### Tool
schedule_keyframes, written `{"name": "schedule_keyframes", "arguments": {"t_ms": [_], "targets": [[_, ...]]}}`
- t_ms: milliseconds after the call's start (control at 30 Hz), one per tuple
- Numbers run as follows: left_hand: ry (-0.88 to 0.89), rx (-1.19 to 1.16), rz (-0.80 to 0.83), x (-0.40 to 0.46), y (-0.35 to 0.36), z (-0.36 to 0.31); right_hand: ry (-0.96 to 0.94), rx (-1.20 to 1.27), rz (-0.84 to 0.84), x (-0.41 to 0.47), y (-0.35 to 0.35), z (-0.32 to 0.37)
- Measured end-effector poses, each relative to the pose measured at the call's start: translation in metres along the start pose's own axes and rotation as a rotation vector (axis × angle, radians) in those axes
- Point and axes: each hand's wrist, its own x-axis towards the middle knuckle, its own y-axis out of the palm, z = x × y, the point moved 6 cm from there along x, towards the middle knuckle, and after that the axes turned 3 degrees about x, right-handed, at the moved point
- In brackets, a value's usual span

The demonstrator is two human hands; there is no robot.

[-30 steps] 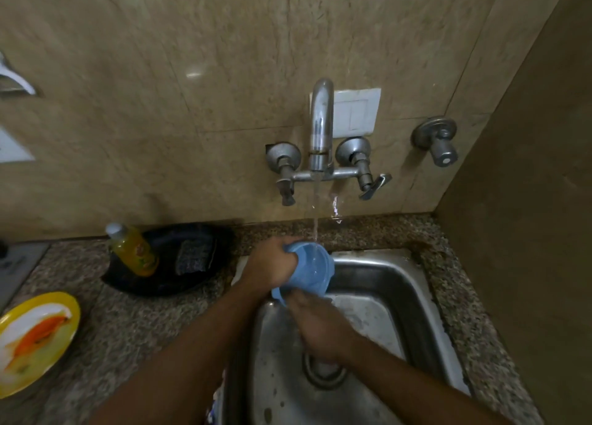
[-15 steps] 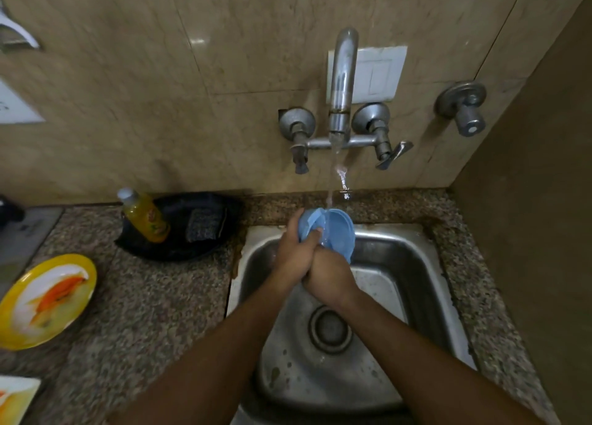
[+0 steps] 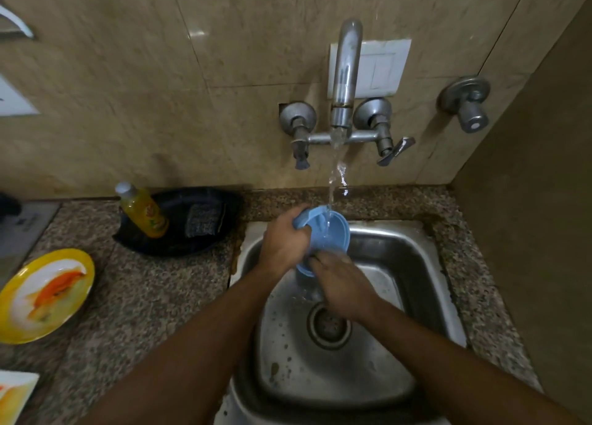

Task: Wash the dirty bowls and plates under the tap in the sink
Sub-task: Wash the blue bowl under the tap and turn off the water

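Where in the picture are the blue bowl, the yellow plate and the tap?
blue bowl [image 3: 333, 232], head view, inner wall
yellow plate [image 3: 19, 328], head view, yellow rim
tap [image 3: 346, 66], head view, spout

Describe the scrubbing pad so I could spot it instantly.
Start at the steel sink and look left along the speckled counter to the black tray against the wall. The scrubbing pad lies inside it, dark, flat and square, beside the upright yellow bottle.
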Motion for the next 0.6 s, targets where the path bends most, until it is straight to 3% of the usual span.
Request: {"name": "schedule_keyframes", "arguments": {"t_ms": [100, 200, 267, 333, 400, 467, 533, 600], "targets": [[0.008, 0.03, -0.018, -0.001, 0.005, -0.006, 0.182, 0.047, -0.002, 0.013, -0.004, 0.003], [0.008, 0.058, -0.022, 0.006, 0.002, -0.011, 0.083, 0.223, 0.012, 0.009, 0.01, 0.023], [-0.015, 0.058, 0.007, 0.005, 0.002, -0.005, -0.057, -0.005, 0.011, 0.0, 0.005, 0.001], [-0.03, 0.061, 0.036, -0.002, 0.009, -0.003, 0.036, -0.068, -0.028, 0.004, -0.006, -0.013], [-0.022, 0.051, 0.018, -0.001, 0.011, -0.005, 0.137, 0.174, -0.048, 0.012, -0.004, 0.007], [-0.024, 0.075, -0.001, 0.004, 0.006, -0.008, 0.115, 0.356, -0.001, 0.009, 0.01, 0.027], [-0.047, 0.07, 0.006, 0.006, 0.002, -0.006, 0.043, 0.183, 0.025, -0.002, 0.011, 0.011], [-0.045, 0.083, 0.039, -0.001, 0.008, -0.004, 0.097, -0.037, -0.027, -0.001, 0.0, -0.014]]}}
